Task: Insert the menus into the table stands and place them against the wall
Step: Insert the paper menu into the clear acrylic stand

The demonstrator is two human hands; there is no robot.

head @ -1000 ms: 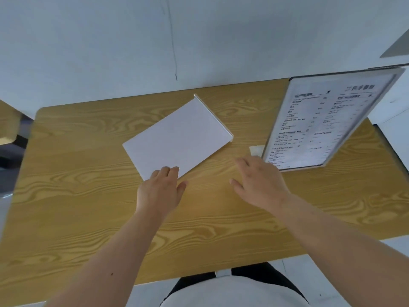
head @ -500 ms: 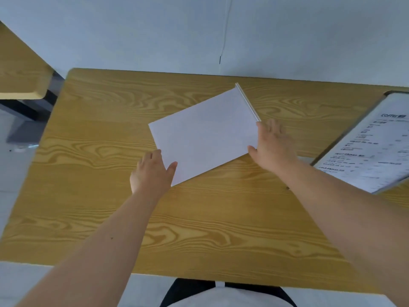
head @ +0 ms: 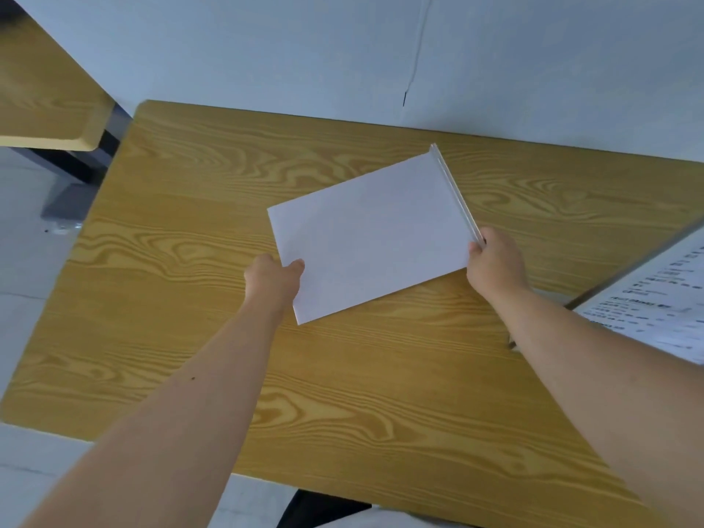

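Observation:
A table stand lies flat with its blank white side up in the middle of the wooden table; its clear base strip runs along the right edge. My left hand pinches its near left corner. My right hand grips the near end of the base strip. The near edge looks slightly raised off the wood. At the right edge of the view stands another stand with a printed menu, partly cut off and partly behind my right forearm.
A plain white wall runs along the table's far edge, with a thin dark crack in it. A second wooden table on a dark frame stands at the upper left over a light floor.
The view has swung left, pushing the standing menu to the right edge. My right hand moved from beside that menu to the flat stand; both hands now grip it.

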